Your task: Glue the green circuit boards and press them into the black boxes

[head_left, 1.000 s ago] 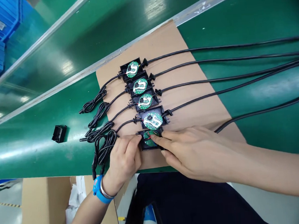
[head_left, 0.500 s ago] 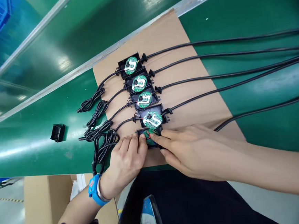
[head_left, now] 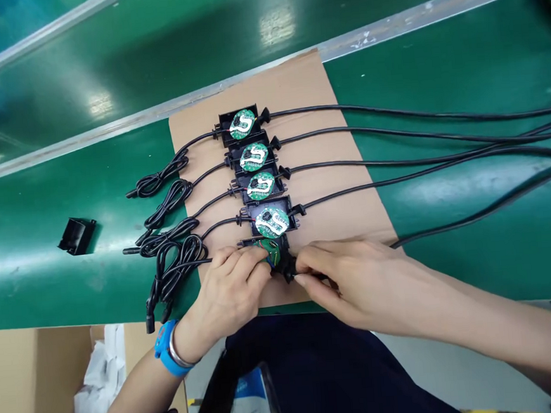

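Note:
Nearest me on the cardboard sheet [head_left: 229,105], a black plastic housing [head_left: 282,243] holds a round green circuit board [head_left: 271,251], partly covered by fingers. My left hand [head_left: 234,289] is closed on the left side of that board, with its fingertips over the edge. At the housing's right end, my right hand [head_left: 357,279] pinches a black cable close to its strain relief [head_left: 289,269]. Beyond them, several similar housings stand in a row, each with a green board [head_left: 271,222] bearing a white S-shaped strip.
Bundled black leads [head_left: 182,265] lie left of the row. Long black cables [head_left: 440,117] run off to the right across the green bench [head_left: 475,261]. A loose black housing [head_left: 77,236] rests at the left. A cardboard box [head_left: 13,386] stands below the bench edge.
My right hand has moved from the board to the cable end at the housing's right side. My left hand stays at the board, which now sits tilted. The view has shifted slightly.

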Available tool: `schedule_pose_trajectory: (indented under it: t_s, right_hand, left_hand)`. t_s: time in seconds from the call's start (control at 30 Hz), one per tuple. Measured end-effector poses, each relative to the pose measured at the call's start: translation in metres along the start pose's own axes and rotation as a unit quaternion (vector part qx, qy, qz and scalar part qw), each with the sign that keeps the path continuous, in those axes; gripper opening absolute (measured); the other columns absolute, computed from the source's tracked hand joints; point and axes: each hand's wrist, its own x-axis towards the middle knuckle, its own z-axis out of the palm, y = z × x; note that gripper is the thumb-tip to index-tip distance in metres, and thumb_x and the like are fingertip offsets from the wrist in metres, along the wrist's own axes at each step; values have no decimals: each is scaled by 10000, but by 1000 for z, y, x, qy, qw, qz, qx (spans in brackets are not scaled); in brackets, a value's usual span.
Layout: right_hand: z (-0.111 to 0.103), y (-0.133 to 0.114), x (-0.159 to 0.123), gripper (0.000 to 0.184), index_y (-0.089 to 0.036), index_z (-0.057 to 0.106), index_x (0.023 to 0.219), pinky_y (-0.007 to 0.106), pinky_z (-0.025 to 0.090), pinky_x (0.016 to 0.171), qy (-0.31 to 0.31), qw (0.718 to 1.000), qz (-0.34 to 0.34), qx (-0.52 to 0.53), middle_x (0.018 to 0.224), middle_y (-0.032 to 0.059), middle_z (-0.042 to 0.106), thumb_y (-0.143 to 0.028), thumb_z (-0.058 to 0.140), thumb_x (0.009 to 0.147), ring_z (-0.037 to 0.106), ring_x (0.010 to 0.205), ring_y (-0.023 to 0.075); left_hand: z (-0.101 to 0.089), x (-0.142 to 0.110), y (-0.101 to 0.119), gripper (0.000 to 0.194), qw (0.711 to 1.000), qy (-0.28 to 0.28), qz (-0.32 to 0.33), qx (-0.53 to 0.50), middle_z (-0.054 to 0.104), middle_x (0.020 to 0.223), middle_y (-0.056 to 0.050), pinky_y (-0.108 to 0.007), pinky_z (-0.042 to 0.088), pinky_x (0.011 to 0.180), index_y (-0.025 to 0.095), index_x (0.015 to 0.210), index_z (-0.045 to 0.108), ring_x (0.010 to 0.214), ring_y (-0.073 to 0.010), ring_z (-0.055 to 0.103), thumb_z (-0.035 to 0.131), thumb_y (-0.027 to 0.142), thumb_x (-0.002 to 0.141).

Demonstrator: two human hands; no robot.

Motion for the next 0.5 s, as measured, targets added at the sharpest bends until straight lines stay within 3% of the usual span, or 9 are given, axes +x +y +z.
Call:
schedule_pose_trajectory:
  t_s: [0.1,0.23,0.33,0.5]
  right_hand:
    - [8,3,1,187,-174,576,820,289,377,573,15,999,-49,-8,728,16,593,-140,433,936,547,597,142]
    - [19,13,2,152,-154,574,818,297,394,633,128,978,-134,-91,771,47,576,-68,486,909,534,728,168]
    - [25,19,1,154,-160,548,767,307,365,609,175,965,-127,-147,740,42,545,-66,553,889,490,713,166]
    - [35,21,-1,228,-182,516,710,302,367,628,175,969,-92,-148,695,22,500,-63,528,903,452,686,156]
  left_hand:
    - [-2,-1,-3,172,1000,-7,14,-7,679,1165,-83,-355,450,897,143,989,614,1039,-194,627,512,42,894]
    - [-5,0,-4,181,999,-15,23,-21,683,1190,-79,-347,450,944,150,984,616,1098,-188,618,482,47,917]
    - [-7,2,-4,217,999,-28,22,-22,683,1174,-80,-351,440,963,135,1018,622,1092,-192,617,460,33,916]
    - [-5,0,-2,441,999,-20,28,-7,660,1175,-89,-366,435,953,144,1299,563,1106,-217,595,435,13,897]
